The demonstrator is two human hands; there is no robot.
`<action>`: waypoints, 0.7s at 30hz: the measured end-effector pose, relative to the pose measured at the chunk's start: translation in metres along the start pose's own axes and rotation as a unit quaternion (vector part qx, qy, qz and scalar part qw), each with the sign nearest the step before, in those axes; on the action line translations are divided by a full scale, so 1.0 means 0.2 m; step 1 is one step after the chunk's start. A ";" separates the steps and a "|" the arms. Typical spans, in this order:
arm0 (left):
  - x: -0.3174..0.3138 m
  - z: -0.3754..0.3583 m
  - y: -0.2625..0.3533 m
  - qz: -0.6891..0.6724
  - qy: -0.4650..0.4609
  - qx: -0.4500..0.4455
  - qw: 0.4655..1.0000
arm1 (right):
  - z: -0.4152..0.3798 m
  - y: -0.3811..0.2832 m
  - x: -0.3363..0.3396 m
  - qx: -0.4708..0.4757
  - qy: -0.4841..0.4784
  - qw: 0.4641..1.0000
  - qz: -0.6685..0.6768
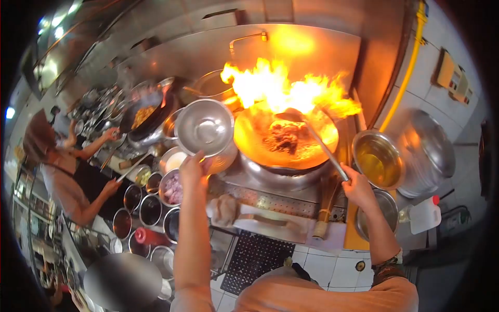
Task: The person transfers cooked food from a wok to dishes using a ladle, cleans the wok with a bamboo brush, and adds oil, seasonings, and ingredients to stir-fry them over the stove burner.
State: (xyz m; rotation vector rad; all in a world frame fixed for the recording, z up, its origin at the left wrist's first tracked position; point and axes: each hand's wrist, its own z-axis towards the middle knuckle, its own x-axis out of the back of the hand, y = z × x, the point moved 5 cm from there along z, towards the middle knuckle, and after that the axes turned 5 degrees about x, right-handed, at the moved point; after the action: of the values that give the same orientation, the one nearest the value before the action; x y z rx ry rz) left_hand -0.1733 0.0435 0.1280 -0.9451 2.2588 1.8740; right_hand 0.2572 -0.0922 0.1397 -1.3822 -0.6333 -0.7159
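Observation:
My left hand (pixel 193 167) is closed on the near rim of a steel bowl (pixel 205 126), which is tilted beside the wok and shows nothing inside. My right hand (pixel 357 186) grips the handle of a long metal ladle (pixel 322 143). The ladle's head is in the large wok (pixel 254 140), over dark brown food (pixel 283 139). Tall flames (pixel 280 86) rise along the far side of the wok.
A pot of yellow oil (pixel 377 161) stands right of the wok, near a white jug (pixel 425 216). Left are a bowl of chopped pinkish pieces (pixel 171 187) and several metal containers. A co-worker (pixel 67 171) tends another wok (pixel 147 117). A brush (pixel 325 213) lies in front.

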 end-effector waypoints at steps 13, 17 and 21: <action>2.86 -2.05 0.32 -0.029 0.508 -0.153 0.847 | 0.03 -0.49 -0.21 0.220 0.123 0.942 -0.220; 3.39 -2.76 -0.10 0.075 0.617 -0.110 0.776 | 0.07 -1.16 -0.63 0.224 -0.023 0.974 0.020; 3.67 -3.04 -0.24 0.029 0.657 -0.155 0.737 | 0.25 -1.58 -1.12 0.312 -0.141 0.926 0.160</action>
State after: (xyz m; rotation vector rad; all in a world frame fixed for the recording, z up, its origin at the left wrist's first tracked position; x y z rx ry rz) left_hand -0.5448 -0.8151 -0.0603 -3.0328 2.3635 1.8027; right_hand -0.1280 -0.0392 0.1747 -0.9555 -0.7548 -0.0274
